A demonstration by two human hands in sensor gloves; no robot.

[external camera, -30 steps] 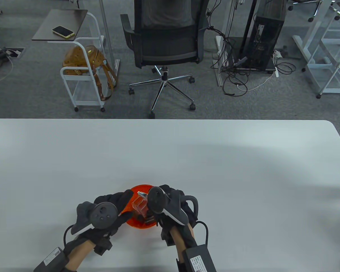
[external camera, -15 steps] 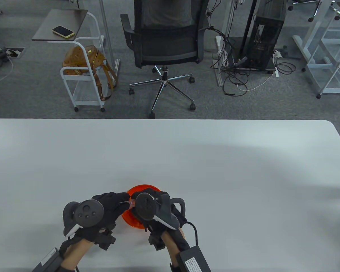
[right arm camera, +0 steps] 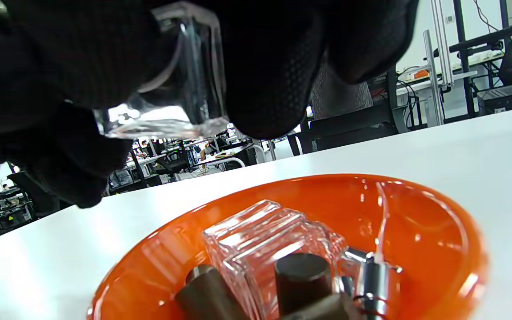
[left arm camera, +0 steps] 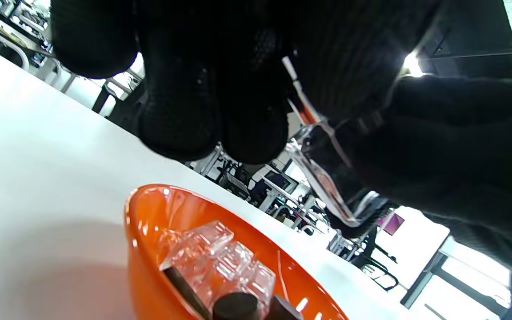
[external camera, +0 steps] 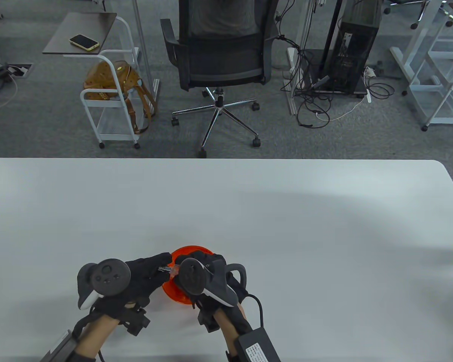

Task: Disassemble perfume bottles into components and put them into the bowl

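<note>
A clear square perfume bottle (right arm camera: pixel 180 80) held above the orange bowl (external camera: pixel 181 294) on the white bench (external camera: pixel 287 226), your right hand (external camera: pixel 204 271) gripped its glass body, your left hand (external camera: pixel 147 269) pinched its spray top, glass and dark caps lay in the bowl.

1. Two gloved hands: the left hand (external camera: pixel 145 269) and the right hand (external camera: pixel 207 266), each with one tracker strapped to its back.
2. One orange bowl (external camera: pixel 190 250) on one white table (external camera: pixel 249 211).
3. Clear glass bottles: two that can be told, one held above the bowl (right arm camera: pixel 180 89) and one lying in the bowl (right arm camera: pixel 265 240).
4. Dark caps in the bowl (right arm camera: pixel 302 275): at least three show in the right wrist view; the exact count cannot be told.
5. One silver sprayer part (right arm camera: pixel 374 278) in the bowl.
6. Beyond the table: one office chair (external camera: pixel 219 56), one white cart (external camera: pixel 113 98), one brown bag (external camera: pixel 111 81), one phone (external camera: pixel 83 42), one computer tower (external camera: pixel 356 45).
</note>
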